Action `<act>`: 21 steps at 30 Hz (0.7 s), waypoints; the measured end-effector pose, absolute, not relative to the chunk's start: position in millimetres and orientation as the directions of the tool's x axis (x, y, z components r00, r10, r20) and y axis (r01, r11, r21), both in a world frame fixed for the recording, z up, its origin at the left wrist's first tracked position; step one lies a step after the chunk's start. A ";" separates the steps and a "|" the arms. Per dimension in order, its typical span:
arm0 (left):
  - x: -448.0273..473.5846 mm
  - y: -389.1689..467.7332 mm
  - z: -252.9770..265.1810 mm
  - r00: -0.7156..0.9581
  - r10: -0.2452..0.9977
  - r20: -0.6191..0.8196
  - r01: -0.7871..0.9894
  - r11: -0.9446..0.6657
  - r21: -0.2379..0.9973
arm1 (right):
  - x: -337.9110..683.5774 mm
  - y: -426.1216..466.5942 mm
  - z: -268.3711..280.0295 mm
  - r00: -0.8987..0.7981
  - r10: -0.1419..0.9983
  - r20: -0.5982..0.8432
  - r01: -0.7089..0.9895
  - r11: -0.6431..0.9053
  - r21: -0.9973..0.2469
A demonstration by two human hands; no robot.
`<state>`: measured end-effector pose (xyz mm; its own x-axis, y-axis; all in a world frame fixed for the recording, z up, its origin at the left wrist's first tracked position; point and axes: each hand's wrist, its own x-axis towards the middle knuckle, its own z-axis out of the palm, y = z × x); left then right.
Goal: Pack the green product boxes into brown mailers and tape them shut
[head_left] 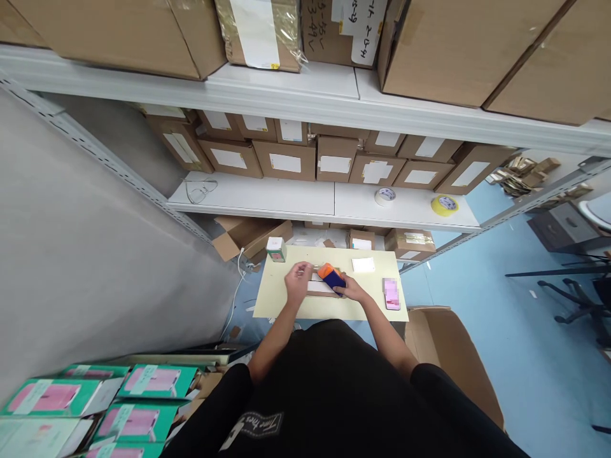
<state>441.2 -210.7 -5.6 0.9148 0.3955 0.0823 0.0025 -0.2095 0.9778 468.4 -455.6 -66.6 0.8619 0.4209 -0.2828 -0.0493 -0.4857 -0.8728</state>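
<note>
A worker's right hand grips an orange-and-navy dispenser, apparently for tape, above a flat box on a pale table. The left hand, at the dispenser's 9 o'clock, has its fingers curled near the dispenser's orange end; whether they pinch a strip cannot be told. The step in hand looks like readying tape over the box, which has no visible hold on it from the left hand. The next move would seem to call for a firm right grip, the dispenser tilted squarely to the box, and left fingers steadying the near edge. From the dispenser, a small carton stands at 10 o'clock, a white slip lies at 2, and a phone rests just past 3.
</note>
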 end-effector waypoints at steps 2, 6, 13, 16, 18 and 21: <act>453.1 -179.3 -7.8 0.863 0.506 0.009 0.029 -0.068 0.997 | 469.4 -464.7 -59.1 0.844 0.446 -0.297 -0.054 -0.482 -0.875; 464.0 -122.8 -36.7 0.821 0.549 -0.155 0.129 0.086 0.988 | 473.1 -474.3 -43.5 0.828 0.449 -0.337 -0.027 -0.567 -0.823; 447.2 -111.1 -114.7 0.713 0.504 -0.488 0.433 0.231 0.871 | 486.7 -455.4 -30.4 0.864 0.341 -0.371 0.092 -0.831 -0.549; 448.9 -119.6 -136.4 0.696 0.486 -0.528 0.489 0.217 0.845 | 492.1 -448.5 -30.5 0.851 0.330 -0.409 0.115 -0.876 -0.468; 454.1 -123.6 -147.1 0.692 0.470 -0.547 0.525 0.192 0.829 | 494.6 -446.7 -30.8 0.841 0.309 -0.444 0.108 -0.900 -0.422; 463.0 -128.8 -160.3 0.709 0.423 -0.564 0.572 0.123 0.811 | 496.8 -446.5 -30.2 0.834 0.284 -0.473 0.097 -0.919 -0.382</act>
